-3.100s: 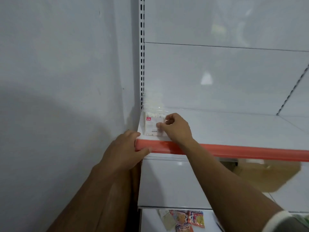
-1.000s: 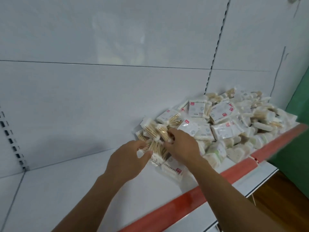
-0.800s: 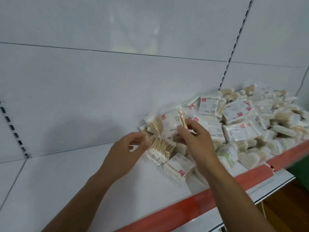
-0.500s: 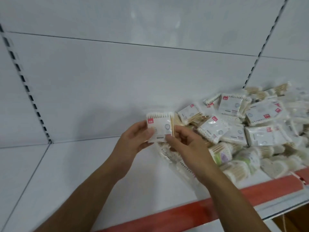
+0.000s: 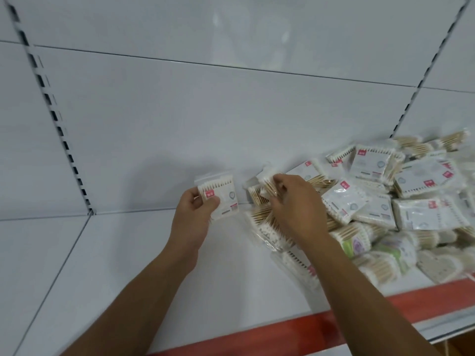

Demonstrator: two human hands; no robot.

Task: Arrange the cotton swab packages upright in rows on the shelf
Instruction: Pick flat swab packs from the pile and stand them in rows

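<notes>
Cotton swab packages (image 5: 411, 201), clear plastic packs of wooden-stemmed, white-tipped swabs with white cards and small red labels, lie in a loose heap on the right part of a broad white metal shelf (image 5: 115, 265), tumbled flat and slanted over one another and piled against the white back panel (image 5: 205, 111)

Two slotted white uprights cross that panel, one at the left (image 5: 59, 129) and one at the right (image 5: 424, 80). A red plastic edge strip (image 5: 282, 327) runs along the shelf's front lip

Both bare forearms reach in from below. The right hand (image 5: 295, 204) rests on the left edge of the heap, its fingers curled and pinching the clear wrapper of one tilted pack (image 5: 267, 183) whose wooden stems show beside the fingertips

The left hand (image 5: 192, 217) is just beside it, apart from the heap, gripping a single square package (image 5: 223, 199) with the thumb across its front near the red label and the fingers behind. This package is held nearly upright, swab tips at the top, above the shelf and close to the back panel
</notes>
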